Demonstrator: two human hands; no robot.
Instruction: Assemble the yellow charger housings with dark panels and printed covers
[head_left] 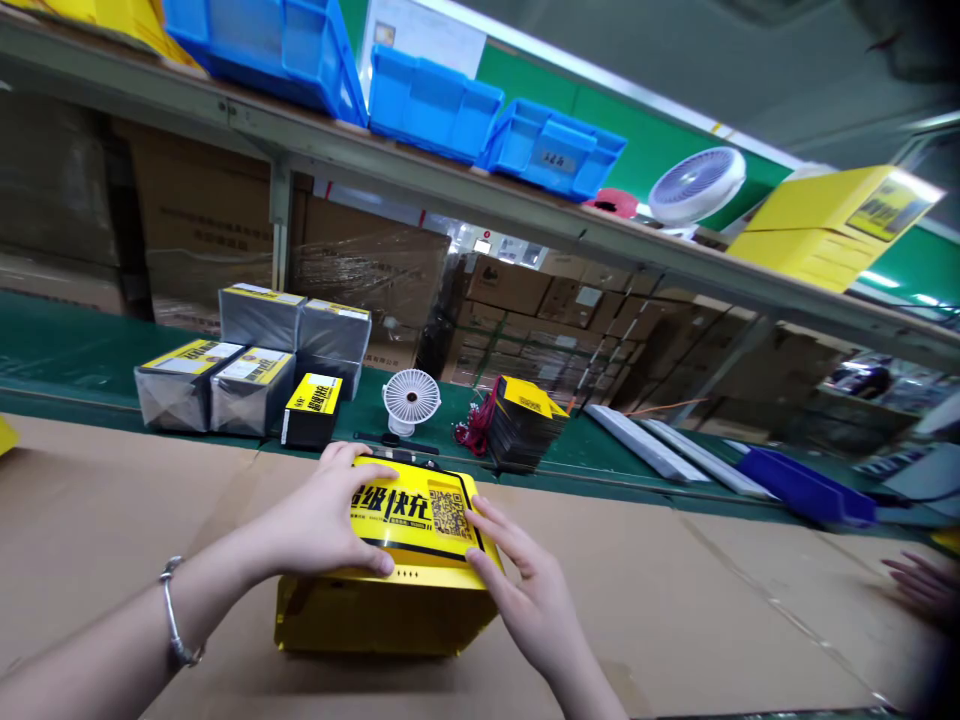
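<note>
In front of me on the cardboard-covered bench sits a yellow box (367, 615) with a glossy front side. Its top panel (409, 505) carries black Chinese lettering and a QR code. My left hand (330, 515) grips the left part of the top, thumb at the near edge and fingers across to the far side. My right hand (517, 570) holds the right end, with fingertips on the top beside the QR code. Just behind the box are a small white fan (411, 400) and a black-and-yellow box (311, 410). The underside of the yellow box is hidden.
Several wrapped grey boxes (176, 385) stand at the back left. A stack of dark cards (529, 425) lies beside red cords (474, 430). Further right is a blue tray (806, 485). Blue bins (435, 100) line the shelf above. Another person's hand (922, 580) shows at the right edge.
</note>
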